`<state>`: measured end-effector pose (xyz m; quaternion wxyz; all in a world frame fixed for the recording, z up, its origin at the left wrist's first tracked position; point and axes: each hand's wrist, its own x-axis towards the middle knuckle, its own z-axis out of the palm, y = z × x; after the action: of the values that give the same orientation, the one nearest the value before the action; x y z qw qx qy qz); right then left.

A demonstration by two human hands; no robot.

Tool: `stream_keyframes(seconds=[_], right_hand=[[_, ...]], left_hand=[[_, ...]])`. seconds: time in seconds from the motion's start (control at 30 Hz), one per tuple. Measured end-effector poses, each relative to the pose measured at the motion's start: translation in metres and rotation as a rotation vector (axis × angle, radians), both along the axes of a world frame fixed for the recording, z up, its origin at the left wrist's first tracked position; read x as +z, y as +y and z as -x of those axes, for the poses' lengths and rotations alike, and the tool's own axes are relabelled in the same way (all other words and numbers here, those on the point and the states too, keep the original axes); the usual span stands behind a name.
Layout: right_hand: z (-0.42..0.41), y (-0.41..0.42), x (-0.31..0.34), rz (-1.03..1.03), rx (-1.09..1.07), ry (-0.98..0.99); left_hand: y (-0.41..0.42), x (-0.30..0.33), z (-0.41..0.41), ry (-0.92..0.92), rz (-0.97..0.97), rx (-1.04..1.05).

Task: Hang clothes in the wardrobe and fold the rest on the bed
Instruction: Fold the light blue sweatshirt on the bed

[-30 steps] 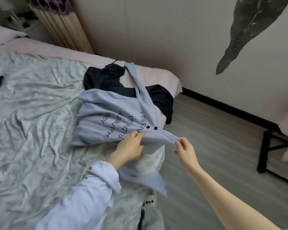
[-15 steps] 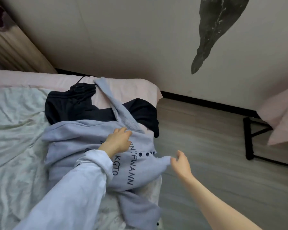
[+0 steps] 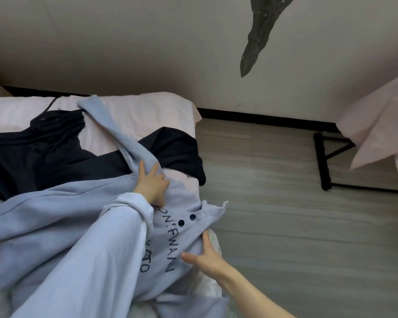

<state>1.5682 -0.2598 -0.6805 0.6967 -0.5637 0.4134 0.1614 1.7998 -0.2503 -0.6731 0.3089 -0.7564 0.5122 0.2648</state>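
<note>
A lavender sweater (image 3: 55, 216) with dark lettering and two dark buttons lies spread on the bed's near corner, one sleeve running up toward the wall. My left hand (image 3: 150, 183) rests flat on it at the base of that sleeve, fingers stretched out. My right hand (image 3: 203, 257) holds the sweater's right edge by the bed's side, thumb on top of the cloth, other fingers hidden beneath. A black garment (image 3: 44, 154) lies partly under the sweater, farther up the bed.
The bed (image 3: 147, 111) has a pink sheet and ends near the wall. Grey wood floor (image 3: 285, 237) lies to the right. A black metal rack foot (image 3: 323, 166) stands there, with pink cloth (image 3: 381, 125) hanging over it. A dark leaf-shaped mark is on the wall.
My left hand slid up the sweater to the sleeve base. My right hand moved in from the collar edge and took the sweater's side lower down. The view turned right.
</note>
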Motion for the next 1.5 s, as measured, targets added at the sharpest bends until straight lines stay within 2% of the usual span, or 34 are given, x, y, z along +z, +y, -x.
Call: stream_keyframes(seconds=[0.1, 0.2, 0.33, 0.4, 0.5, 0.7, 0.83, 0.97, 1.03, 1.1, 1.27, 1.33, 1.4, 1.5], right_hand=[[-0.011, 0.004, -0.002, 0.008, -0.045, -0.02], [-0.015, 0.004, -0.005, 0.074, -0.169, 0.0], [-0.009, 0.002, 0.0, 0.122, -0.238, 0.094], [-0.01, -0.003, 0.008, 0.176, -0.246, 0.125], [-0.021, -0.023, 0.034, 0.241, -0.242, 0.065], [-0.033, -0.073, 0.105, 0.418, -0.163, -0.081], [-0.024, -0.093, 0.151, 0.511, -0.077, -0.079], [0.006, -0.102, 0.184, 0.644, 0.071, -0.044], [0.031, -0.099, 0.197, 0.727, 0.145, -0.119], [0.055, -0.094, 0.212, 0.81, 0.2, -0.219], [0.127, -0.072, 0.26, 1.005, 0.44, -0.371], [0.139, -0.064, 0.28, 1.09, 0.437, -0.474], [0.153, -0.05, 0.305, 1.14, 0.409, -0.622], [0.166, -0.018, 0.347, 1.089, 0.36, -0.855]], left_hand=[[0.001, -0.003, -0.007, 0.033, -0.019, 0.024], [0.006, 0.002, -0.012, 0.06, 0.102, 0.014], [0.018, 0.02, -0.007, -0.02, 0.301, 0.001], [0.023, 0.035, -0.007, -0.029, 0.342, 0.055], [0.031, 0.064, -0.003, -0.01, 0.353, 0.123], [0.059, 0.129, 0.013, 0.121, 0.329, 0.526], [0.087, 0.181, 0.048, 0.214, 0.276, 0.726], [0.126, 0.218, 0.107, 0.409, 0.436, 0.982], [0.148, 0.238, 0.148, 0.528, 0.557, 1.153], [0.165, 0.254, 0.186, 0.553, 0.625, 1.263], [0.204, 0.303, 0.301, 0.337, 0.73, 1.488], [0.22, 0.324, 0.331, 0.344, 0.825, 1.517], [0.244, 0.349, 0.369, 0.367, 1.005, 1.492], [0.281, 0.379, 0.421, 0.413, 1.295, 1.445]])
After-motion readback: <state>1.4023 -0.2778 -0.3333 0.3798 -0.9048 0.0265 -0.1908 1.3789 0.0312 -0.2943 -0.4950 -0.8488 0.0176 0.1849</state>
